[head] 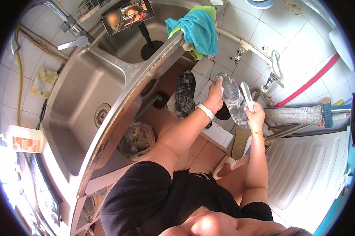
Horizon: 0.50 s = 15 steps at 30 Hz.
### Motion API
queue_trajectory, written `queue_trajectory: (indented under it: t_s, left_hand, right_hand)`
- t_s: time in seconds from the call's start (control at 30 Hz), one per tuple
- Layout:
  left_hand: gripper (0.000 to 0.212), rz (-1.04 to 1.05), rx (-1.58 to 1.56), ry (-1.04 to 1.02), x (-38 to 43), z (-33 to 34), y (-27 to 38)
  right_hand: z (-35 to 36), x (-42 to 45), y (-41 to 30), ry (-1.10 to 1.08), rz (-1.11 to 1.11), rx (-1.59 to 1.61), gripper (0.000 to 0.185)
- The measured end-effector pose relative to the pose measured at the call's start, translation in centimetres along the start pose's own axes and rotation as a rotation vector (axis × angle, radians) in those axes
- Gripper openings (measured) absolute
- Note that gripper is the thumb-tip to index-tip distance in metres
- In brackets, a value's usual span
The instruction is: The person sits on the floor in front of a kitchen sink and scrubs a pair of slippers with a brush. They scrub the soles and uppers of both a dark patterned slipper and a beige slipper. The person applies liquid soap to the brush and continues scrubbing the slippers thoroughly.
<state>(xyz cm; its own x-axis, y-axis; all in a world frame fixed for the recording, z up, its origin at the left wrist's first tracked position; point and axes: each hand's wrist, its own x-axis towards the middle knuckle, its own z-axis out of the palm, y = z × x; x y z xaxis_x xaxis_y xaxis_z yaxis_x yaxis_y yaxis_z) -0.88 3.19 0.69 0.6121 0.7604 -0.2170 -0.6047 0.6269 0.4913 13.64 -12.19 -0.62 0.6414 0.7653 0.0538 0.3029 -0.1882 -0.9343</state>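
Observation:
My left hand (215,96) grips one end of a dark shoe (233,98) covered in white suds. A white-handled brush (247,94) is in my right hand (255,113), held against the near right side of that shoe; its bristles are hidden. Left of my left hand, a second dark, sudsy shoe (184,93) rests on the low tiled ledge. Tan insoles (238,143) stand just below the shoe I hold, beside my right wrist.
A steel double sink (77,100) curves along the left, with a phone (128,16) on a stand. Cloths (199,31) hang over its edge. Taps (239,56) are on the wall ahead. At right are a mop head (295,115) and a white ribbed washboard-like panel (307,168).

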Motion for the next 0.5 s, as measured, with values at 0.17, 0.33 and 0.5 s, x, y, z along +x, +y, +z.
queue_trajectory:
  t_s: [0.17,0.33,0.5]
  left_hand:
    - [0.025,-0.073,0.288,-0.014,-1.0,0.2,-0.5]
    - [0.08,-0.192,0.243,-0.177,-2.6,2.4,0.2]
    - [0.077,-0.279,-0.035,-0.365,-3.0,1.2,1.2]
  right_hand:
    - [-0.7,0.6,1.2,0.202,-0.067,-0.079,0.036]
    - [-0.5,-0.1,-1.6,0.293,-0.056,0.085,0.031]
    - [-0.5,-0.1,-1.7,0.261,-0.242,0.469,0.034]
